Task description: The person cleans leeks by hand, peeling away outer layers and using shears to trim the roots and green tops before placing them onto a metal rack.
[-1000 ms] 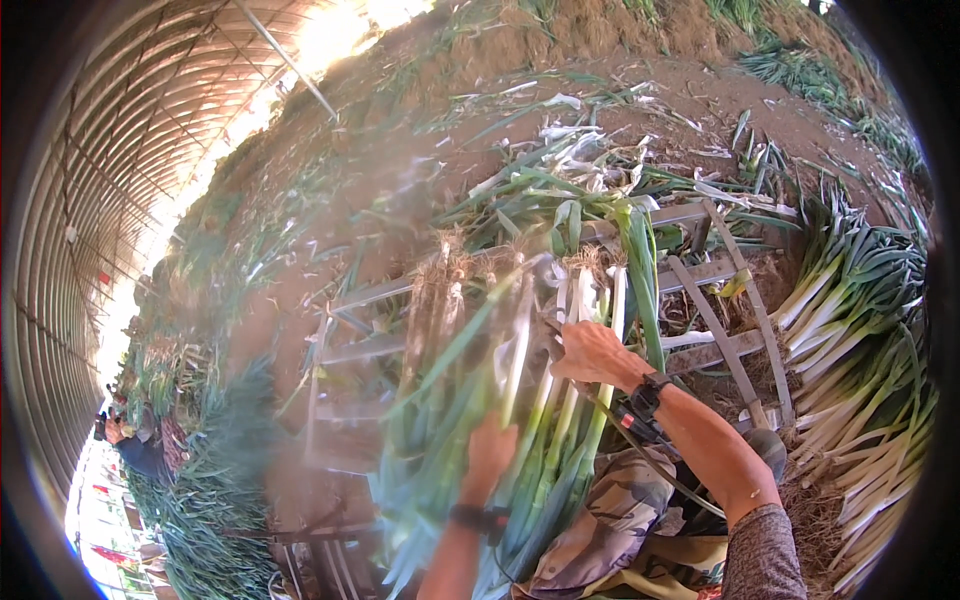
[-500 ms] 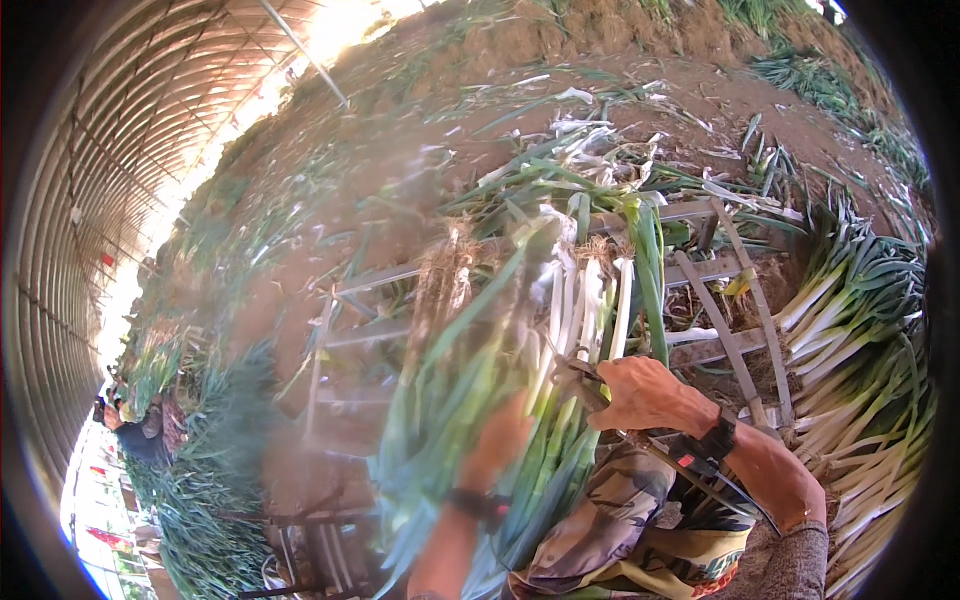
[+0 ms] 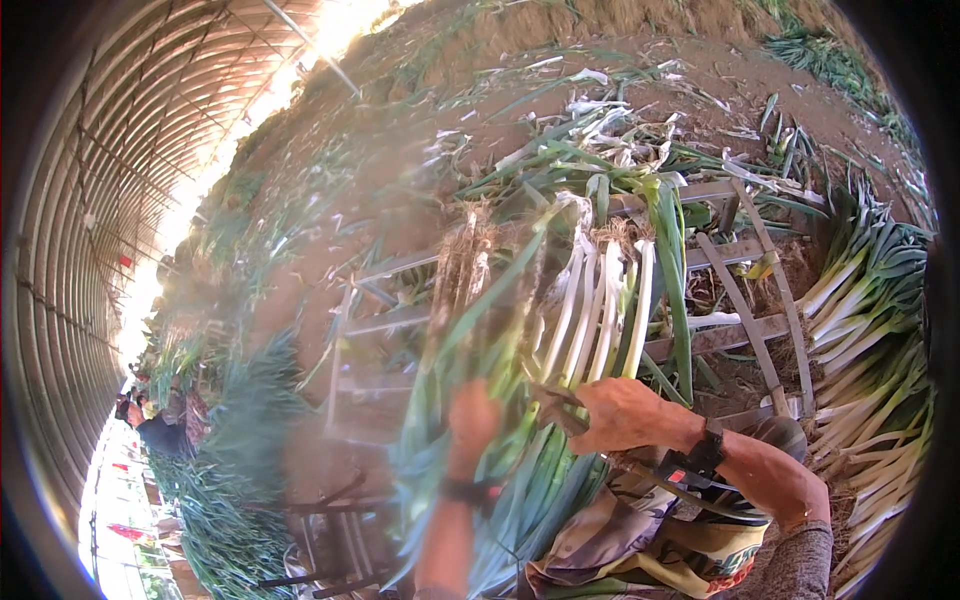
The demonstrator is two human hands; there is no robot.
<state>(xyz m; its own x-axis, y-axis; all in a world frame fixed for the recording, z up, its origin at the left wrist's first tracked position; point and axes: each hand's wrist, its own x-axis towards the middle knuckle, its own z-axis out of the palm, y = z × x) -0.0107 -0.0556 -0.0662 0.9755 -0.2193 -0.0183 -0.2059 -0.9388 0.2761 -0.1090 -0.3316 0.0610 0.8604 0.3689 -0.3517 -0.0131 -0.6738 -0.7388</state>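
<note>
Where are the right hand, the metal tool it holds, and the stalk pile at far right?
Right hand [image 3: 630, 415]: head view, back of the hand.
Metal tool [image 3: 560, 407]: head view, its exposed front part.
Stalk pile [image 3: 866, 427]: head view, the pale stalks.

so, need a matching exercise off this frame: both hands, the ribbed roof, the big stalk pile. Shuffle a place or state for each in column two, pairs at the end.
Column one
1. Right hand
2. Left hand
3. Ribbed roof
4. Big stalk pile

Column two
A. Curving across the picture's upper left
B. Gripping a dark tool
C. Along the picture's right side, white stalks with green tops
D. Blurred, at the green leaves

Pairs: 1-B, 2-D, 3-A, 4-C
</note>
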